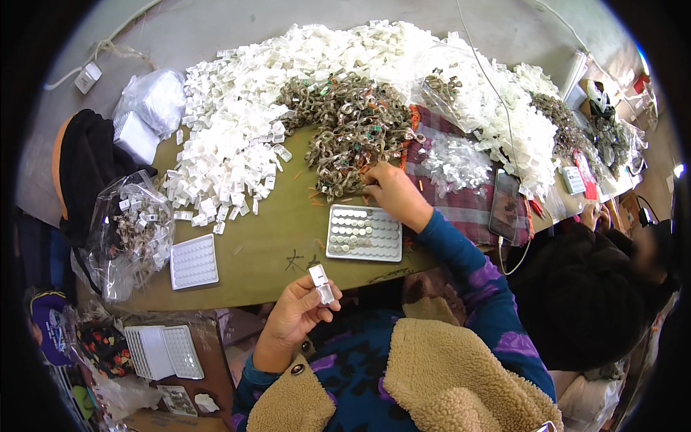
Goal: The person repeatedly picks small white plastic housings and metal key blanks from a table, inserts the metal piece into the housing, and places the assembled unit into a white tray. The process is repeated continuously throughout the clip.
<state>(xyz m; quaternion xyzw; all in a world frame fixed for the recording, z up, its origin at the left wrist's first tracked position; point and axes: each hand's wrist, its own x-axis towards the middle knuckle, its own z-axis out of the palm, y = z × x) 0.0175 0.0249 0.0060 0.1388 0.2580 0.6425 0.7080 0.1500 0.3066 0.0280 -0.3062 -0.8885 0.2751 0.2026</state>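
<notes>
My left hand point(296, 314), near the table's front edge, pinches a small white plastic case point(321, 283) that stands opened on its hinge. My right hand point(394, 191) reaches to the near right edge of a heap of small coiled grey-brown pieces point(353, 133). Its fingertips are partly hidden among them, so I cannot tell what they hold. Just below that hand lies a white tray with rows of round hollows point(389, 247); small round silvery pieces point(354, 230) fill some of them.
A large heap of white cases point(230, 137) spreads behind. At right, a plaid cloth point(461, 191) bears a bag of clear pieces point(453, 164) and a phone point(505, 205) on a cable. Left are another tray point(194, 262) and a plastic bag point(129, 237). Someone in dark clothes point(597, 295) sits at right.
</notes>
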